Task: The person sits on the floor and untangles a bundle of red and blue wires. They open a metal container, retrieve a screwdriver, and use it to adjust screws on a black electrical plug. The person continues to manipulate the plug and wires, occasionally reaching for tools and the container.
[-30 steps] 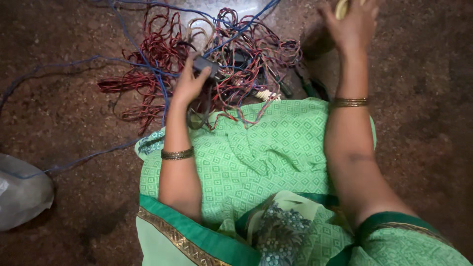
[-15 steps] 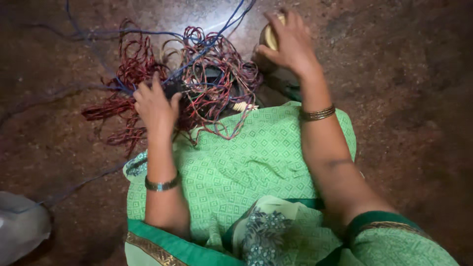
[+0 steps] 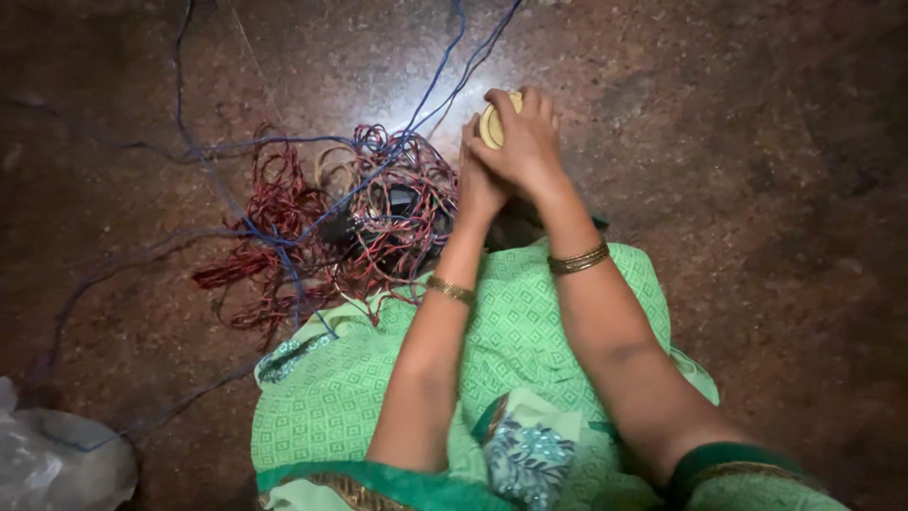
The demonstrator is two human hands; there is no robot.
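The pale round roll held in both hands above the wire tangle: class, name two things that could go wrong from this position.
1. The left hand and right hand grip the pale round roll right beside the tangle of red and blue wires; a finger could snag a loop and drag the pile.
2. Wire ends lie on the green cloth over the lap, so shifting a knee might pull the tangle tighter.

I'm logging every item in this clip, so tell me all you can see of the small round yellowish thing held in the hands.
The round yellowish object looks like a small disc or roll, pale cream-yellow, with a circular face turned toward the camera. Its material cannot be told. The right hand wraps over it, hiding most of it, while the left hand presses in from beside and below. It is held above the brown floor, just past the tangle of wires.
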